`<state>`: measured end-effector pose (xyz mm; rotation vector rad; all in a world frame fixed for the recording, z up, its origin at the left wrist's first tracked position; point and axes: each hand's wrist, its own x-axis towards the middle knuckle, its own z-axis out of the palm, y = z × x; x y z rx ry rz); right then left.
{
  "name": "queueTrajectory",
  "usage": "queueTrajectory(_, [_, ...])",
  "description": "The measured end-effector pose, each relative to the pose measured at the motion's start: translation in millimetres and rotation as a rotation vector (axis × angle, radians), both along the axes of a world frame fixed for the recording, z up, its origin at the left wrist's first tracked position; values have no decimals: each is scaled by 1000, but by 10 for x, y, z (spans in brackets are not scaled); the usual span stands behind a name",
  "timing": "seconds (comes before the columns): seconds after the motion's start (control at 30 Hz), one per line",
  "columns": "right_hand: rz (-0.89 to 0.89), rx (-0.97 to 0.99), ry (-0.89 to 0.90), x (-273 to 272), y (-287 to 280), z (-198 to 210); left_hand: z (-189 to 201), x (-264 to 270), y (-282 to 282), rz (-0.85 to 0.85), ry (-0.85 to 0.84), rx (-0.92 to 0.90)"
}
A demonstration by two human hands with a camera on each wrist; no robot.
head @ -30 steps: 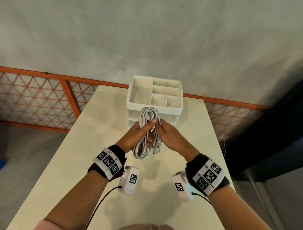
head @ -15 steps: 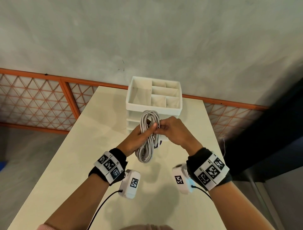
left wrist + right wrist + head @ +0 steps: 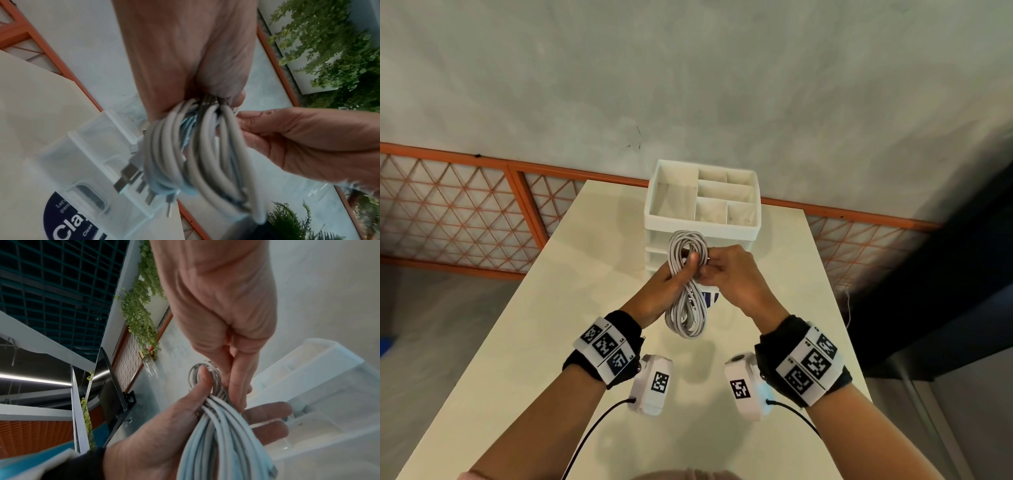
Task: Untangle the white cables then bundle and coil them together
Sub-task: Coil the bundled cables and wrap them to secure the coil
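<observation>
A coiled bundle of white cables (image 3: 686, 291) hangs upright above the table, in front of the white organiser. My left hand (image 3: 671, 281) grips the bundle at its middle, thumb across the strands. My right hand (image 3: 726, 274) pinches the strands on the bundle's right side, close against the left thumb. In the left wrist view the cable loops (image 3: 205, 154) fan out below my left hand (image 3: 185, 65), and metal plugs (image 3: 131, 177) stick out at their left. In the right wrist view my right hand's fingers (image 3: 238, 381) press on the cables (image 3: 222, 434) lying in the left palm.
A white compartment organiser (image 3: 703, 202) with drawers stands at the far end of the cream table (image 3: 551, 342), just behind the hands. An orange lattice railing (image 3: 455, 212) runs behind the table. A dark panel (image 3: 945, 274) stands to the right.
Both hands rose and moved slightly away with the bundle. My right hand shifted from the lower cable ends up to the middle of the coil, beside the left thumb.
</observation>
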<state>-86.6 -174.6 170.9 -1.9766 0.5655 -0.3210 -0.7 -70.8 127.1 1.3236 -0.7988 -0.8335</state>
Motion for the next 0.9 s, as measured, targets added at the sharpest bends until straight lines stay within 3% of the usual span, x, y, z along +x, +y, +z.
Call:
queueTrajectory(0.1, [-55,102,5,-7,-12,7,42,0,6,21,-12,39])
queueTrajectory(0.2, [-56,-139,8,9,-58,28,105,-14,12,80,-75,20])
queueTrajectory(0.27, [-30,-187,20,16,-109,33,123,-28,-4,109,-53,-15])
queueTrajectory(0.4, [118,374,97,-37,-75,-173,102,-39,-56,152,231,-56])
queueTrajectory(0.47, [221,485,68,-56,-37,-297,98,-45,-67,140,313,-73])
queueTrajectory(0.6, [293,399,96,-39,-54,-253,100,-41,-58,49,300,-66])
queueTrajectory(0.77, [334,253,211,-40,-105,-248,114,82,-24,19,66,-32])
queueTrajectory(0.9, [344,249,238,-38,-117,-218,126,88,0,-37,59,-16])
